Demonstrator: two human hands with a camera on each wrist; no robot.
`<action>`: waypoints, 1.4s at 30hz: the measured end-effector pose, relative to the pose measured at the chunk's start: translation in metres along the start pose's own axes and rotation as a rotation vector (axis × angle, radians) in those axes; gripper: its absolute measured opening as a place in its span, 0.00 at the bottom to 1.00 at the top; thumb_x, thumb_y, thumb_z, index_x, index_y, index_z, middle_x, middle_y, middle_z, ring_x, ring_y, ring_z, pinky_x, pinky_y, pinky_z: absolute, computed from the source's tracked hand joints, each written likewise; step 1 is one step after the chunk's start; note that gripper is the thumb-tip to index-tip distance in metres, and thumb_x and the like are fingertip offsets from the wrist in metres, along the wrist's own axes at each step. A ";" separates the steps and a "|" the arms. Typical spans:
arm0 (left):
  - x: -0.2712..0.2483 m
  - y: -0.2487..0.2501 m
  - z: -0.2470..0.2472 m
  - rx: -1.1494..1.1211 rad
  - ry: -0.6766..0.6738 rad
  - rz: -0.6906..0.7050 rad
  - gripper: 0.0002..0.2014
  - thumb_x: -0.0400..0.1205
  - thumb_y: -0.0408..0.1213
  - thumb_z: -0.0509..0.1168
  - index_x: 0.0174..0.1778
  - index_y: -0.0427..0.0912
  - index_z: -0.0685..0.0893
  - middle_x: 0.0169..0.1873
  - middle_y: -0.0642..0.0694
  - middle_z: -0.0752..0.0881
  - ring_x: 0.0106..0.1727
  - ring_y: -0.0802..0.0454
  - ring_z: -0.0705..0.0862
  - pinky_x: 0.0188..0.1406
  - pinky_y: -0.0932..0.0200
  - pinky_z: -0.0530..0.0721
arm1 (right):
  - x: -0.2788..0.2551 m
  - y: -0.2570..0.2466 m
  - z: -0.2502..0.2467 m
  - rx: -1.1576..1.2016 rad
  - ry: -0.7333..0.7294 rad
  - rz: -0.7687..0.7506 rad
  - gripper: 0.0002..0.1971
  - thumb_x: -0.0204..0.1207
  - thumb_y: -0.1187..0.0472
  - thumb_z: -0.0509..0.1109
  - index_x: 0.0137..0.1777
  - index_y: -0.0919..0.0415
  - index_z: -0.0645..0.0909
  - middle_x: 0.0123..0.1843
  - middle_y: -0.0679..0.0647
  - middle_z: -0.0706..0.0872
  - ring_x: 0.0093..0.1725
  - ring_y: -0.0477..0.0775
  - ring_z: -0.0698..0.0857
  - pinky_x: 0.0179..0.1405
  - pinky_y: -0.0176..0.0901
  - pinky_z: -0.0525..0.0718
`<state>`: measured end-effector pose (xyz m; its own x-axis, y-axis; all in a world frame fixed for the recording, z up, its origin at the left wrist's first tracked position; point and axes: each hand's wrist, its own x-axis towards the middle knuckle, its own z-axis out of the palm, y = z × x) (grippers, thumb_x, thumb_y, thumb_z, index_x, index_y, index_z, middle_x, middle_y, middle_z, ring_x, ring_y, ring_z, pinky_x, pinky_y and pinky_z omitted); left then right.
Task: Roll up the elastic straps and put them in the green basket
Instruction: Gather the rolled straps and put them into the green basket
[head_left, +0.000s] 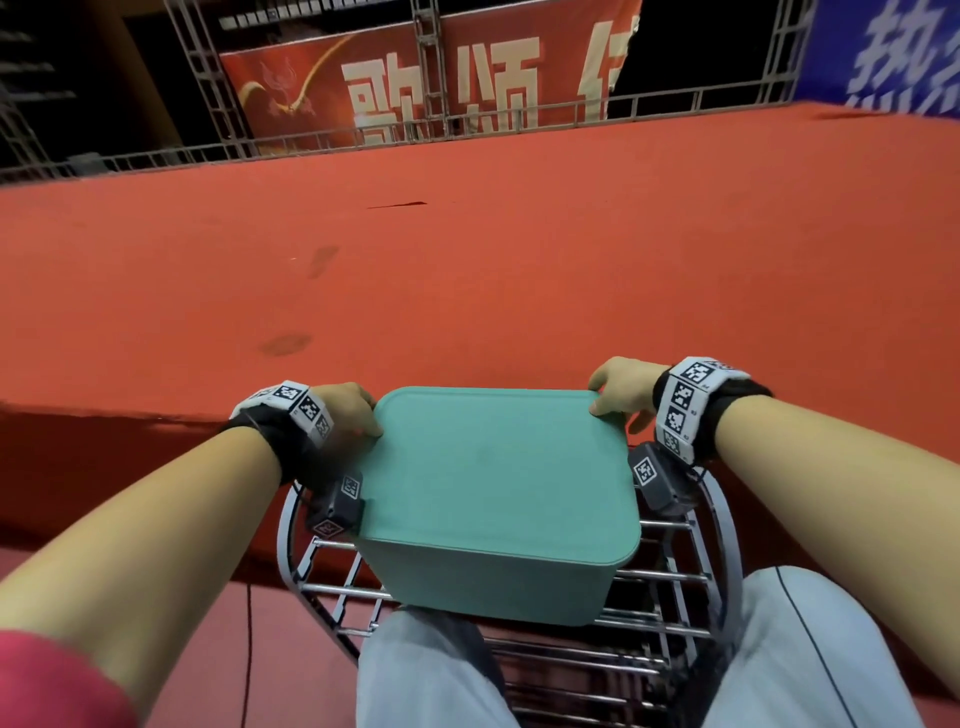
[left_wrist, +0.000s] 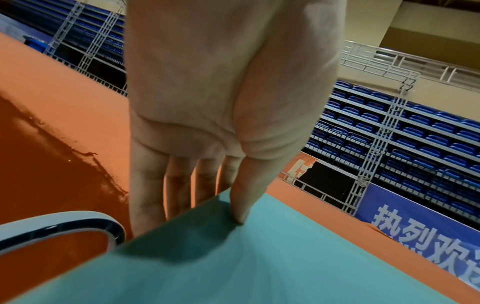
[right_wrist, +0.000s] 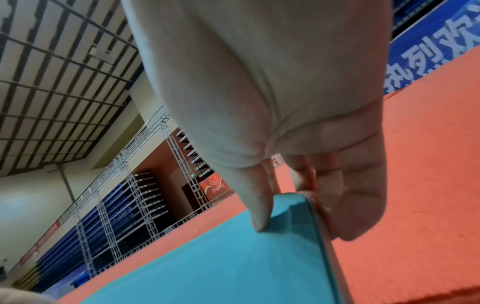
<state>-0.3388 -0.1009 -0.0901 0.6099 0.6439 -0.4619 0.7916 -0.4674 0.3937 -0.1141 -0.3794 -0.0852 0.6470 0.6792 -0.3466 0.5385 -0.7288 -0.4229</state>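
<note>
The green basket (head_left: 493, 478) stands with a flat green lid on it, on a metal wire stool between my knees. My left hand (head_left: 363, 415) grips the lid's far left corner, thumb (left_wrist: 242, 205) on top and fingers (left_wrist: 179, 185) down the side. My right hand (head_left: 608, 395) holds the far right corner the same way, thumb (right_wrist: 257, 205) on the lid (right_wrist: 221, 263) and fingers (right_wrist: 350, 205) curled round its edge. No elastic strap shows in any view; the basket's inside is hidden by the lid (left_wrist: 259, 263).
The round wire stool (head_left: 670, 577) carries the basket. Ahead rises a red carpeted stage (head_left: 467, 260) with its front edge just beyond my hands. A metal railing (head_left: 363, 140) and banners close the back. My legs in light trousers (head_left: 431, 675) flank the stool.
</note>
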 end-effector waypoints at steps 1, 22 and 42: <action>0.003 0.004 -0.001 0.019 0.016 0.010 0.15 0.82 0.30 0.69 0.64 0.32 0.84 0.41 0.39 0.86 0.40 0.44 0.84 0.52 0.45 0.88 | 0.002 -0.002 -0.002 -0.025 -0.001 -0.010 0.17 0.83 0.65 0.67 0.69 0.70 0.81 0.64 0.66 0.86 0.49 0.57 0.81 0.57 0.58 0.87; 0.049 0.008 -0.009 -0.043 0.056 0.144 0.11 0.87 0.33 0.65 0.65 0.39 0.83 0.56 0.39 0.84 0.49 0.41 0.86 0.32 0.46 0.91 | 0.041 0.008 -0.013 -0.048 -0.108 -0.184 0.08 0.82 0.66 0.70 0.58 0.60 0.86 0.50 0.55 0.84 0.52 0.62 0.89 0.41 0.55 0.93; 0.073 0.018 -0.018 -0.009 -0.107 0.098 0.04 0.88 0.27 0.61 0.52 0.34 0.82 0.43 0.36 0.84 0.41 0.40 0.85 0.27 0.47 0.89 | 0.060 0.009 -0.016 -0.064 -0.184 -0.171 0.03 0.84 0.67 0.67 0.53 0.61 0.83 0.50 0.58 0.86 0.52 0.62 0.88 0.47 0.57 0.92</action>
<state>-0.2807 -0.0513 -0.1021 0.6852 0.5273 -0.5025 0.7280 -0.5192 0.4478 -0.0620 -0.3471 -0.0969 0.4374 0.7931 -0.4240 0.6686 -0.6020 -0.4364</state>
